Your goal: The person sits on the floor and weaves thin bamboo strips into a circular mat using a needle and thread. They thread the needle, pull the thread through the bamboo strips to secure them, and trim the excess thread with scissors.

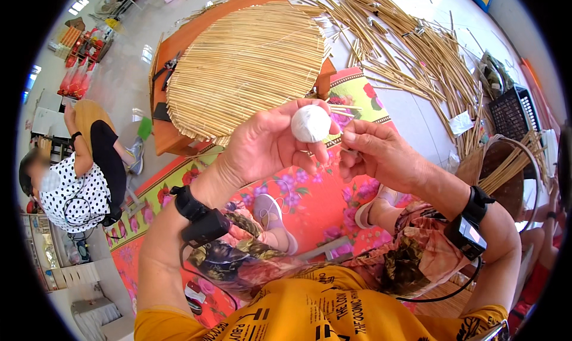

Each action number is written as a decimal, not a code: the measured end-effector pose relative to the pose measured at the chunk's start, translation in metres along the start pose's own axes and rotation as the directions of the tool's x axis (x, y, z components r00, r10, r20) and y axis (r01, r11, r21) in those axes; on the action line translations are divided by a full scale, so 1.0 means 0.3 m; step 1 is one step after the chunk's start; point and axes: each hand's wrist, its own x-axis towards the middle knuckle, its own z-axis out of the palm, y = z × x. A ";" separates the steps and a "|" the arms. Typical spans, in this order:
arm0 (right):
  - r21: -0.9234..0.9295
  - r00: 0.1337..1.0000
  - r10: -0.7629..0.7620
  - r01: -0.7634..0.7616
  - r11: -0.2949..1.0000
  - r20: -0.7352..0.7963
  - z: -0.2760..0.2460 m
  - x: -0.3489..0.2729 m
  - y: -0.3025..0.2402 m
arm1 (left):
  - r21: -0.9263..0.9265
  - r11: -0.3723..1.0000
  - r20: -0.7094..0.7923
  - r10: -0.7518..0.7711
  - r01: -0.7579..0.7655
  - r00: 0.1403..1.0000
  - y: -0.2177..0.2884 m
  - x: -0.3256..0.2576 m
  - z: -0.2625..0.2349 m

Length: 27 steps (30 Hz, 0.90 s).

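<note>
A white ball of thread (311,123) sits in my left hand (262,139), held between the thumb and fingers above my knees. Close to its right, my right hand (384,153) is closed in a pinch; what lies between its fingertips is too fine to make out. A loose white thread (285,193) dangles below the hands, over my left shoe. Beyond my hands, a round mat of straw-coloured stalks (247,67) rests on a brown wooden table (170,135).
Long loose stalks (411,49) lie across the floor at the far right. A black crate (512,111) and a basket holding stalks (506,168) stand on the right. Under my feet spreads a red floral mat (316,222). Another person (77,174) sits at the left.
</note>
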 end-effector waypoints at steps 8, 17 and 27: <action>0.080 0.964 -0.225 0.237 0.968 -0.139 -0.125 -0.068 -0.019 | 0.263 0.959 -0.133 0.148 -0.109 0.980 0.038 -0.007 -0.071; 0.099 0.852 -0.382 0.441 0.892 -0.357 -0.341 -0.201 0.013 | 0.438 0.897 -0.352 0.231 -0.058 0.907 0.076 -0.076 -0.223; 0.140 0.730 -0.503 0.621 0.772 -0.462 -0.498 -0.306 -0.044 | 0.392 0.920 -0.407 0.162 0.012 0.899 0.206 -0.222 -0.362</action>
